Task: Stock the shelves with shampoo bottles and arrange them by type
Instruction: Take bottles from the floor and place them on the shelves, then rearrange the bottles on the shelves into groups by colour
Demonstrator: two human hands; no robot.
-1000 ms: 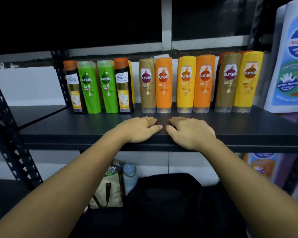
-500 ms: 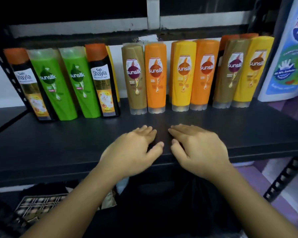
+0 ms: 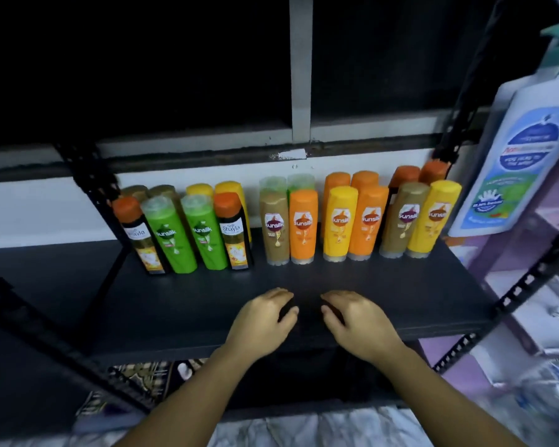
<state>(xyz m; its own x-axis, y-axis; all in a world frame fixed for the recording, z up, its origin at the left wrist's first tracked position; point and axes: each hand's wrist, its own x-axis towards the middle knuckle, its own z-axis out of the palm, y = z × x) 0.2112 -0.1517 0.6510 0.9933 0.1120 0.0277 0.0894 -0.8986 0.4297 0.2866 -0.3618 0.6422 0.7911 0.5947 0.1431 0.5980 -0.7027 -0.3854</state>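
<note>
Head view looks down on a flat black shelf board (image 3: 400, 285), where upright plastic shampoo bottles (image 3: 339, 224) stand in two rows along its back edge. Only the caps and shoulders of the rear row show; the front row hides their labels. In front, from the left, stand a black orange-capped bottle (image 3: 142, 240), two green bottles (image 3: 175, 240), another black one, then tan, orange and yellow bottles mixed together. Small print on every label is too blurred to read. A tall white pump bottle with a blue label (image 3: 513, 162) stands at the right, cut off by the frame edge, and the pale things on the purple shelves beyond it are smeared. The left hand (image 3: 262, 321) and right hand (image 3: 359, 324) rest near the shelf's front edge, close together but apart, fingers loosely bent and holding nothing, well short of the bottles. A dark patterned cloth (image 3: 133, 379) shows below, partly behind a black perforated post (image 3: 88, 175)
</note>
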